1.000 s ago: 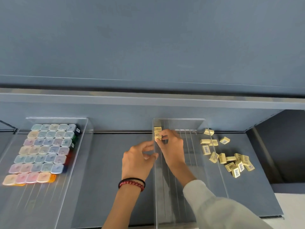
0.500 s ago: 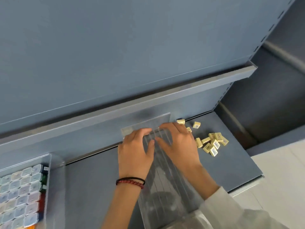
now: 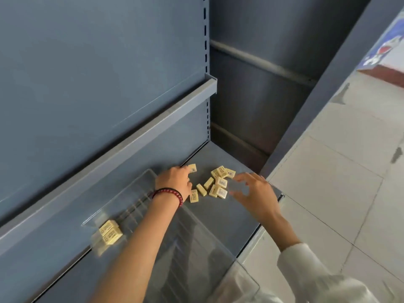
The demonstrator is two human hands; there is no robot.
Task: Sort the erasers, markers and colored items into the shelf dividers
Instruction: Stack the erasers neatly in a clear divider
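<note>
Yellow erasers [image 3: 221, 183] lie scattered between the hands, the cluster just left of the right hand [image 3: 255, 193], fingers spread, empty. Fingers of the left hand [image 3: 175, 182] curl downward; hold cannot be determined. The right hand is nearer.

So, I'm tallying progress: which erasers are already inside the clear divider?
The stacked erasers in the clear divider's far left corner; the loose erasers all lie on the bare shelf to its right.

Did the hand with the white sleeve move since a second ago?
Yes. The right hand left the back corner of the clear tray and went right, to the loose erasers beside it.
</note>
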